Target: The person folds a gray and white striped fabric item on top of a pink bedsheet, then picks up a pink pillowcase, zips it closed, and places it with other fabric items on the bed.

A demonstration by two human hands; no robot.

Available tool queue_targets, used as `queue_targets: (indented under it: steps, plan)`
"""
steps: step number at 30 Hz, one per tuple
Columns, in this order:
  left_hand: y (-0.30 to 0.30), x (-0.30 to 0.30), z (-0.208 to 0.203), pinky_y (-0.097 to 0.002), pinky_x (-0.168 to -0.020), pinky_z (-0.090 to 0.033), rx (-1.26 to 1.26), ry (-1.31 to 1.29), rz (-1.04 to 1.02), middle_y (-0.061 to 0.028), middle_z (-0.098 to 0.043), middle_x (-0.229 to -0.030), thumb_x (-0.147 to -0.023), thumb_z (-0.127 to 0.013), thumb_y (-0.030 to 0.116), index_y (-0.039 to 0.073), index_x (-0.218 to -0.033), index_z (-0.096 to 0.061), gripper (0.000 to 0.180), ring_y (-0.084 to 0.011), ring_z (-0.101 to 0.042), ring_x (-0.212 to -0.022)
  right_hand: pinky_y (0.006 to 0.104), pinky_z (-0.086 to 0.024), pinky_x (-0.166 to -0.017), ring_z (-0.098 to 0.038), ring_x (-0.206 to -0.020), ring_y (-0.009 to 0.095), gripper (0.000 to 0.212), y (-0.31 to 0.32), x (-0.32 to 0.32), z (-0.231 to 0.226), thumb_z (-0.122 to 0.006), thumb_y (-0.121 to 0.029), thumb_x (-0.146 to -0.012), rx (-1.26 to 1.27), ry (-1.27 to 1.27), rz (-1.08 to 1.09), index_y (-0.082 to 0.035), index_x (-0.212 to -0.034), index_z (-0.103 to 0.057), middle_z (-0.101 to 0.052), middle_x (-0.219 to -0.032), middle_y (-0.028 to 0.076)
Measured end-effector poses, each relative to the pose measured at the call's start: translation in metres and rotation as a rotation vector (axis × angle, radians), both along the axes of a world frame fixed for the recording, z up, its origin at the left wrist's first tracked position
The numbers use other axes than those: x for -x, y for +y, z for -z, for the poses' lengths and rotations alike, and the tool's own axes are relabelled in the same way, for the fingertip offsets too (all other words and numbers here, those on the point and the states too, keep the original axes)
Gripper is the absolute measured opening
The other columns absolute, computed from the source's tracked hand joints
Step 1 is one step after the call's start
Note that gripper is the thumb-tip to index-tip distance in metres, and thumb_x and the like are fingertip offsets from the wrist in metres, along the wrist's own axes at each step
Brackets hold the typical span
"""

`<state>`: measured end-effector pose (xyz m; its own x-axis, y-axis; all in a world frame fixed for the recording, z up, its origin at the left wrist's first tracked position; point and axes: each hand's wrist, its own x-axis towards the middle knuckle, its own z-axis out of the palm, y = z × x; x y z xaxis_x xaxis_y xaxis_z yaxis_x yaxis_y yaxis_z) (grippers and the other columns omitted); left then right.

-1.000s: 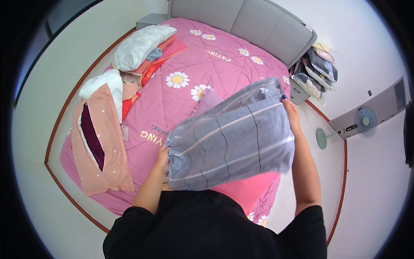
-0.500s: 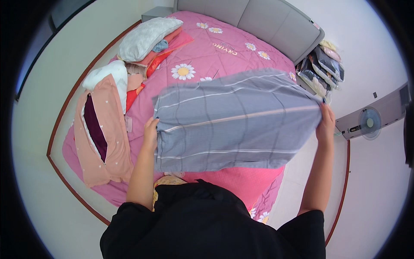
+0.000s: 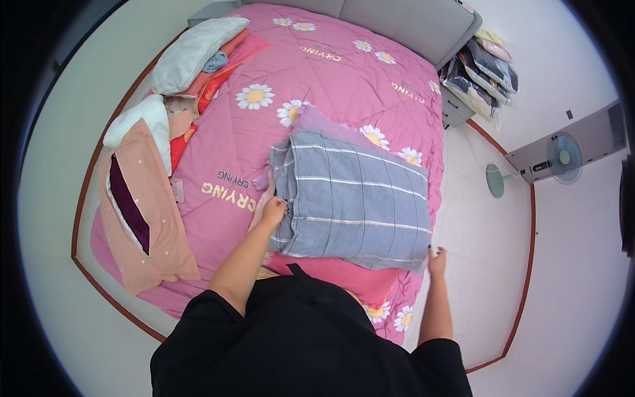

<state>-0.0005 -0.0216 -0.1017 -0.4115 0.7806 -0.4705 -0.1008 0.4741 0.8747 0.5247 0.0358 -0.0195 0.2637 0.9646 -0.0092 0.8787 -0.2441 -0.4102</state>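
Note:
A grey-blue plaid pillowcase (image 3: 360, 198) with white stripes lies spread over a low pile on the pink bed, right in front of me. My left hand (image 3: 274, 212) is closed on the gathered left edge of the pillowcase. At its near right corner, my right hand (image 3: 437, 260) pinches the edge with thumb and finger. Lilac fabric (image 3: 337, 124) sticks out from beneath the far side. Under the near side shows a bright pink cloth (image 3: 331, 274).
The daisy-print quilt (image 3: 218, 142) covers the bed. Along its left side lie an open peach pillowcase (image 3: 155, 218) with dark purple inside, a white pillow (image 3: 142, 126) and a pale grey pillow (image 3: 198, 53). Bagged items (image 3: 486, 73) and a fan (image 3: 562, 157) are at right.
Held up and stretched between both hands before, the plaid pillowcase has come down onto the pile. My hands have lowered and drawn closer together, and the view has shifted slightly.

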Motion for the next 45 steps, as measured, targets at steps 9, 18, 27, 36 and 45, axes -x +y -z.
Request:
queue_targets:
  steps: [9,18,27,36,45]
  plan:
    - [-0.039,-0.016,-0.021,-0.0199,-0.052,-0.038,-0.061,-0.17,0.1,-0.0019,-0.052,-0.075,-0.076,-0.06,0.012,0.002,-0.092,-0.048,0.023,-0.0066,-0.049,-0.067,0.0373,-0.038,-0.083,-0.046,-0.094,0.029,0.068,-0.065,0.041,0.047,-0.06,-0.037,-0.074,0.299,0.791,0.647,-0.003,-0.124,-0.029,-0.044,-0.106,0.016]
    - [-0.04,-0.02,-0.02,-0.0248,-0.067,-0.043,-0.076,-0.424,-0.065,-0.0072,-0.056,-0.086,-0.079,-0.045,-0.001,0.002,-0.097,-0.048,0.019,-0.0142,-0.054,-0.077,0.0391,-0.04,-0.082,-0.042,-0.094,0.028,0.047,-0.053,0.037,0.067,-0.067,-0.027,-0.068,0.219,1.591,0.821,-0.006,-0.102,-0.042,-0.04,-0.096,0.011]
    - [-0.058,-0.019,0.0,-0.0316,-0.076,-0.042,-0.055,0.348,-0.142,-0.0147,-0.054,-0.092,-0.071,-0.056,0.006,-0.001,-0.098,-0.048,0.03,-0.0244,-0.054,-0.084,0.0455,-0.034,-0.087,-0.04,-0.106,0.028,0.057,-0.041,0.082,0.034,-0.065,-0.034,-0.068,0.203,1.966,0.877,-0.009,-0.113,-0.04,-0.042,-0.117,0.011]
    - [-0.028,-0.046,-0.06,-0.0352,-0.096,-0.028,-0.195,0.71,0.548,-0.022,-0.032,-0.128,-0.073,-0.056,0.018,0.0,-0.122,-0.036,0.056,-0.0337,-0.034,-0.117,0.039,-0.033,-0.093,-0.042,-0.109,0.026,0.047,0.019,0.082,-0.007,-0.056,-0.021,-0.078,0.14,1.661,0.511,-0.004,-0.119,-0.04,-0.044,-0.12,0.01]
    - [-0.004,-0.075,-0.116,-0.0342,-0.091,-0.035,-0.126,0.153,0.709,-0.0222,-0.038,-0.124,-0.076,-0.056,0.023,0.001,-0.125,-0.033,0.058,-0.0304,-0.043,-0.111,0.0399,-0.037,-0.09,-0.046,-0.104,0.027,0.039,0.09,0.113,-0.207,-0.052,-0.011,-0.078,-0.577,1.647,0.185,0.005,-0.113,-0.044,-0.048,-0.114,0.014]
